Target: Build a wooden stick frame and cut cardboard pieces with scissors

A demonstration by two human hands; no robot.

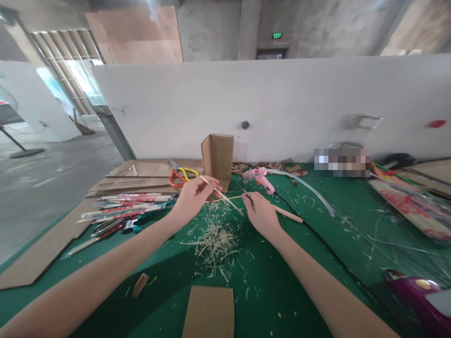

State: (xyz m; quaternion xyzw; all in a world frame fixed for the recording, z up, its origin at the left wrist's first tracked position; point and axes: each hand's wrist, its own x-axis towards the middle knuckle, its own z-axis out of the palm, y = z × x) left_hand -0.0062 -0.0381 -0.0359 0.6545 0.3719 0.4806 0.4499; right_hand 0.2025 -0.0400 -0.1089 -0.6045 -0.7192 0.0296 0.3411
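My left hand (198,193) pinches a thin wooden stick (225,199), which slants down to the right over the table. In my right hand (261,212) is a small knife (243,189), its narrow blade pointing up and left near the stick's lower end. A pale wooden rod (289,214) sticks out behind the right hand; whether it is the knife's handle I cannot tell. Below both hands lies a heap of curled wood shavings (215,244). Just beyond the right hand is a pink glue gun (262,179) with a black cord.
Scissors (181,174) and folded cardboard (218,155) stand behind the left hand. Wrapped sticks (130,206) and pliers (132,224) lie left. A cardboard piece (209,312) is in front. Plastic-wrapped goods (412,202) and a purple object (419,300) are right.
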